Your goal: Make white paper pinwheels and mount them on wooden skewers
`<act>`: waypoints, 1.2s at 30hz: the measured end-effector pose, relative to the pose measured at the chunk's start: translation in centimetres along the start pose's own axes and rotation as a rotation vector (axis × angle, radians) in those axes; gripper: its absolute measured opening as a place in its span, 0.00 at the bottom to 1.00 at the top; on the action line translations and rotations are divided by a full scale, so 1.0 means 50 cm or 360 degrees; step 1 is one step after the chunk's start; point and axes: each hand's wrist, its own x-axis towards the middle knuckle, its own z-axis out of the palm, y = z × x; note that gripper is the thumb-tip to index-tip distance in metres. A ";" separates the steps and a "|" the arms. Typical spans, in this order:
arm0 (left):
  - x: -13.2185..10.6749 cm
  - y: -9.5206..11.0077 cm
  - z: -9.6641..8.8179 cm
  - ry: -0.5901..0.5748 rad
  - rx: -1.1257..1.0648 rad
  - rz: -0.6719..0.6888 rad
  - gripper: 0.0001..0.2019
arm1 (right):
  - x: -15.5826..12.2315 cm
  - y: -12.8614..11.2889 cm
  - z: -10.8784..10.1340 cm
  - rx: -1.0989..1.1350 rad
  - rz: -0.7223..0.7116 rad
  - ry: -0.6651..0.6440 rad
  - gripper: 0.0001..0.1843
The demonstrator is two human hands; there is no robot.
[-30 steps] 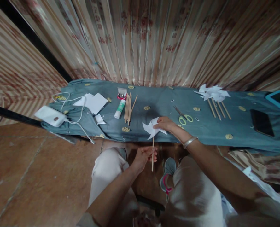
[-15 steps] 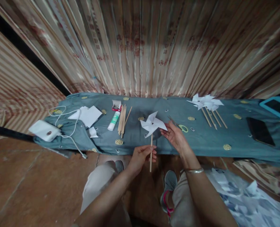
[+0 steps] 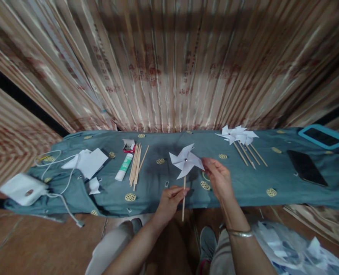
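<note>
A white paper pinwheel (image 3: 181, 162) with a silver pin at its centre is held upright over the table's front edge. My left hand (image 3: 169, 201) is closed round its wooden stick (image 3: 184, 206), thumb and fingers pinching it below the blades. At the right-hand blade, my right hand (image 3: 218, 176) has its fingers closed at the tip. Behind that hand a yellow-green loop (image 3: 205, 176), seemingly a scissors handle, is mostly hidden.
Left on the cloth-covered table (image 3: 155, 179) lie wooden sticks (image 3: 135, 166), a glue tube (image 3: 124, 167), a red box of pins (image 3: 128, 146), paper sheets (image 3: 95, 162) and a white corded device (image 3: 23, 189). Right are several pinwheels (image 3: 238, 135), a black phone (image 3: 307, 167) and a blue-framed tablet (image 3: 324, 136).
The camera view has shifted, so the table appears lower and its things further left. The pinwheel stays in my hands, its blades turned slightly; my right hand still touches a blade tip.
</note>
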 end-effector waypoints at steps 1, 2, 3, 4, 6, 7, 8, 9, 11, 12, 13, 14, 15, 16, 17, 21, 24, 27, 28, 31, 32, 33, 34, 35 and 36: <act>0.003 -0.002 0.001 0.0002 0.0010 0.0007 0.18 | -0.001 -0.001 0.000 -0.0036 0.0003 0.0001 0.19; 0.007 -0.004 0.002 0.0004 0.0018 0.0013 0.18 | -0.002 -0.001 0.001 -0.0062 0.0011 0.0002 0.19; 0.011 -0.006 0.004 0.0012 0.0016 0.0016 0.18 | -0.003 -0.001 0.002 -0.0076 0.0019 0.0005 0.19; 0.016 -0.008 0.005 0.0024 0.0003 0.0018 0.17 | -0.004 -0.001 0.003 -0.0081 0.0027 0.0008 0.19; 0.023 -0.011 0.008 0.0052 -0.0034 0.0016 0.17 | -0.006 0.001 0.004 -0.0088 0.0039 0.0010 0.19; 0.027 -0.013 0.009 0.0063 -0.0045 0.0017 0.16 | -0.006 0.003 0.005 -0.0094 0.0044 0.0009 0.19; 0.029 -0.014 0.010 0.0069 -0.0044 0.0020 0.16 | -0.007 0.004 0.005 -0.0099 0.0049 0.0006 0.18; 0.031 -0.014 0.011 0.0070 -0.0032 0.0027 0.15 | -0.007 0.006 0.006 -0.0101 0.0055 0.0002 0.18; 0.035 -0.015 0.012 0.0067 0.0012 0.0051 0.14 | -0.007 0.009 0.008 -0.0099 0.0072 -0.0009 0.19; 0.037 -0.014 0.012 0.0067 0.0037 0.0066 0.14 | -0.007 0.011 0.009 -0.0096 0.0084 -0.0019 0.19; 0.039 -0.014 0.012 0.0068 0.0058 0.0079 0.14 | -0.007 0.012 0.011 -0.0094 0.0098 -0.0031 0.19; 0.041 -0.013 0.012 0.0071 0.0069 0.0092 0.14 | -0.007 0.014 0.014 -0.0093 0.0114 -0.0046 0.19; 0.043 -0.013 0.012 0.0077 0.0074 0.0105 0.13 | -0.008 0.015 0.016 -0.0093 0.0129 -0.0061 0.19; 0.045 -0.013 0.013 0.0080 0.0078 0.0118 0.13 | -0.009 0.016 0.019 -0.0093 0.0143 -0.0075 0.19; 0.047 -0.012 0.014 0.0082 0.0082 0.0130 0.13 | -0.010 0.018 0.021 -0.0096 0.0155 -0.0089 0.20; 0.055 -0.013 0.016 0.0077 0.0128 0.0157 0.12 | -0.012 0.021 0.028 -0.0128 0.0188 -0.0143 0.21; 0.058 -0.013 0.014 0.0080 0.0171 0.0178 0.12 | -0.015 0.023 0.032 -0.0164 0.0206 -0.0190 0.21; 0.059 -0.014 0.010 0.0069 0.0209 0.0211 0.12 | -0.019 0.023 0.038 -0.0203 0.0216 -0.0251 0.21; 0.058 -0.014 0.008 0.0063 0.0218 0.0220 0.11 | -0.020 0.022 0.039 -0.0221 0.0214 -0.0281 0.20; 0.057 -0.014 0.003 0.0058 0.0242 0.0229 0.11 | -0.021 0.015 0.033 -0.0349 0.0131 -0.0342 0.19; 0.056 -0.014 0.002 0.0057 0.0239 0.0223 0.11 | -0.020 0.011 0.027 -0.0401 0.0078 -0.0329 0.19; 0.056 -0.014 0.001 0.0051 0.0231 0.0214 0.11 | -0.018 0.007 0.020 -0.0442 0.0017 -0.0289 0.20; 0.055 -0.014 0.000 0.0047 0.0215 0.0209 0.11 | -0.015 0.002 0.010 -0.0464 -0.0042 -0.0224 0.20; 0.054 -0.014 0.000 0.0041 0.0197 0.0206 0.11 | -0.011 -0.002 0.000 -0.0459 -0.0095 -0.0137 0.20; 0.053 -0.015 0.000 0.0034 0.0182 0.0204 0.11 | -0.007 -0.006 -0.010 -0.0447 -0.0142 -0.0042 0.20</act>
